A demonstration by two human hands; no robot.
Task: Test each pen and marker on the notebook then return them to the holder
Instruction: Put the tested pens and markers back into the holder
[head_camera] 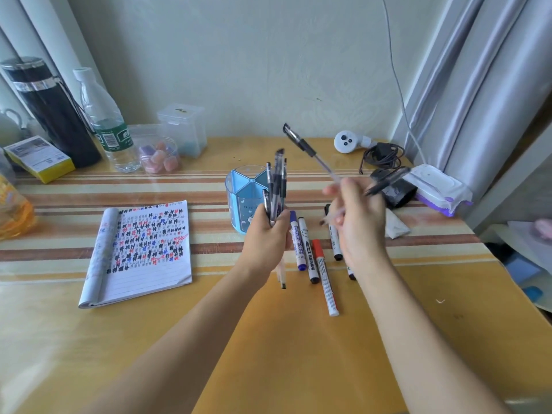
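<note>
One notebook (143,249) lies open, well left of the holder (243,201). Just in front of the holder, the left hand (265,234) grips a bunch of pens (276,186) upright. Markers (310,255) lie front-right of the holder, and beyond them the right hand (358,216) holds two pens (307,147) splayed apart.

Bare forearms reach to frame centre; left grip (265,233) clasps black-capped clear plastic pens (276,186), right grip (360,218) holds others.

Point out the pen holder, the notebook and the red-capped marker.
pen holder (237,207): head view, blue front wall.
notebook (143,252): head view, middle of the scribbled page.
red-capped marker (325,277): head view, white barrel at mid-length.
</note>
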